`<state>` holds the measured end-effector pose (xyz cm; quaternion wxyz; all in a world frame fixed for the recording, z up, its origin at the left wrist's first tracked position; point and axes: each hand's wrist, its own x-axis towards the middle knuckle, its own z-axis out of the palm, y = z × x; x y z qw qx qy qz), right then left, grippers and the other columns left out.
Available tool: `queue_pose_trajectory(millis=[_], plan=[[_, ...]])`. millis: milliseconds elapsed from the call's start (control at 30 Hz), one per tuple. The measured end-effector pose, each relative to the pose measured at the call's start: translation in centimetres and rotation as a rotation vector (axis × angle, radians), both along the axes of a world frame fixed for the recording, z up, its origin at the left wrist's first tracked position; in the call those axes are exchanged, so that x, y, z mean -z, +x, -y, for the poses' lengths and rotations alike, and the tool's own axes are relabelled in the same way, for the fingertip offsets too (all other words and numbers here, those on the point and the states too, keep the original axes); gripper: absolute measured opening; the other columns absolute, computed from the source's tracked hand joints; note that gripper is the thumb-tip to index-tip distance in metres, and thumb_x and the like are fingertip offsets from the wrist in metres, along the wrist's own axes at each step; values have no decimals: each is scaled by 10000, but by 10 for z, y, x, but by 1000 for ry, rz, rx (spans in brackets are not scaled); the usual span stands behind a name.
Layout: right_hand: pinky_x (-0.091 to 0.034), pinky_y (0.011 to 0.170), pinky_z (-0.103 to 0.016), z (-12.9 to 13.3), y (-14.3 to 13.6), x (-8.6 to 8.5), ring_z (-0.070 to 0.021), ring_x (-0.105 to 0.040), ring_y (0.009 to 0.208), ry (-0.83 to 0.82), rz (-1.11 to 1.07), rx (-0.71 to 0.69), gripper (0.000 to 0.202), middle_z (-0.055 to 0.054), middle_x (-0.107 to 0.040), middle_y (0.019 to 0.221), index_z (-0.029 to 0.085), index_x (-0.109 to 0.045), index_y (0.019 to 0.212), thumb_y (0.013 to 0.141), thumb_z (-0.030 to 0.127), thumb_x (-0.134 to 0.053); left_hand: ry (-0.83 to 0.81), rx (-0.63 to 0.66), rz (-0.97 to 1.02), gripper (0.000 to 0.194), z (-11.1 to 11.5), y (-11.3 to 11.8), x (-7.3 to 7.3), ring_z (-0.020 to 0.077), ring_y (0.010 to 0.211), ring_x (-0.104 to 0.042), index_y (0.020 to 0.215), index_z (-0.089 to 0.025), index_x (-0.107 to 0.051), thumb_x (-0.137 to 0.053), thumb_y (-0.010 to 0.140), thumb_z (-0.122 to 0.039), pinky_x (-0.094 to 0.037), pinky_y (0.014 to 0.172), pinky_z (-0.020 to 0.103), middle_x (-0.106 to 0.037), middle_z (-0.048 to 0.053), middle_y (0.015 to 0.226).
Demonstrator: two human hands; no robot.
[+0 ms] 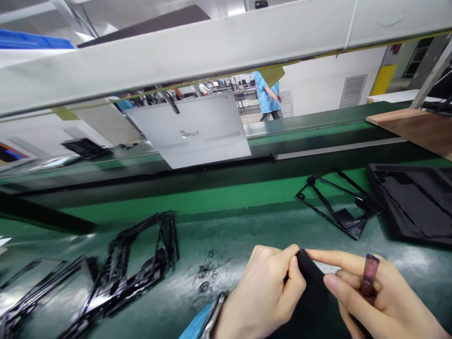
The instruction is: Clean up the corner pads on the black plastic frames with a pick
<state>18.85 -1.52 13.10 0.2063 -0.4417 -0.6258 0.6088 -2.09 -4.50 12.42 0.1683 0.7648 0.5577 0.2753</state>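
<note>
Both hands are bare. At the bottom centre of the frame, the left hand runs back to a narrow wristband, dark with a silvery edge, and behind it lies the light-blue cuff of a sleeve. The right hand, at lower right, has a translucent dark red-brown piece with pink markings at its fingers; whether it is worn is unclear.

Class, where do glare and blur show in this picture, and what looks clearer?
Head view: whitish glare on the green table, left and right; head view: left-side black frames look smeared; head view: left hand and right hand look crisper.
</note>
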Motion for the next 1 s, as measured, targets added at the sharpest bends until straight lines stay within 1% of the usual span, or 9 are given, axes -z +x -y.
queue_pose_trajectory(millis=[133,300,400,500,667,767,833,933,1000], plan=[[-472,493,-269,-4,5,3,-166,-593,442,-56,-8,1,691,71,-544,475,151,-638,1485,992,635,-658,-39,-8,65,322,3,-2,-9,154,563,-485,767,-239,-414,-298,1067,-251,-353,641,307,-554,-29,649],[-466,477,-268,-8,8,2,-166,-592,441,-55,-33,-32,682,56,-585,466,164,-663,1458,994,663,-654,-224,80,278,374,2,-8,-16,124,496,-412,713,-239,-348,-282,1077,-298,-319,609,309,-455,-61,560],[-442,455,-257,-9,7,-1,-162,-587,436,-41,-29,-41,678,46,-596,465,166,-681,1443,997,676,-646,-306,136,409,384,-1,-11,-16,116,482,-394,702,-240,-353,-284,1072,-318,-318,567,294,-432,-63,547],[-434,448,-251,-9,7,-3,-160,-582,430,-28,-18,-46,672,44,-587,454,163,-699,1424,1000,681,-638,-351,146,460,390,-2,-13,-14,112,486,-388,694,-235,-371,-302,1066,-331,-327,550,280,-431,-60,548],[-457,474,-251,-9,9,2,-161,-595,448,-12,-16,-63,651,62,-539,470,169,-691,1421,1012,670,-620,-369,128,466,397,-3,-10,-13,103,485,-372,664,-230,-366,-314,1045,-330,-315,540,272,-424,-59,544],[-443,484,-237,-11,9,4,-142,-551,440,5,-25,-162,644,71,-516,477,167,-653,1462,1058,656,-545,-367,86,411,397,-3,-6,-13,95,448,-327,655,-235,-336,-311,1039,-332,-278,512,279,-383,-71,516],[-418,482,-228,-10,7,4,-125,-494,422,40,-33,-216,648,85,-466,469,174,-661,1453,1068,670,-504,-356,65,371,394,-4,-5,-12,96,437,-315,652,-238,-325,-307,1036,-325,-258,504,286,-366,-74,507],[-386,472,-222,-6,3,5,-113,-458,413,95,-43,-186,631,93,-392,500,218,-734,1368,1046,707,-498,-320,68,311,402,-4,-4,-10,103,442,-336,630,-233,-328,-301,1026,-292,-269,529,291,-372,-64,498],[-371,455,-220,-2,1,8,-105,-445,401,135,-29,-143,601,90,-365,526,248,-783,1295,1028,717,-519,-266,66,241,394,-2,-3,-9,110,454,-386,615,-226,-341,-306,1008,-246,-300,564,293,-413,-51,500]])
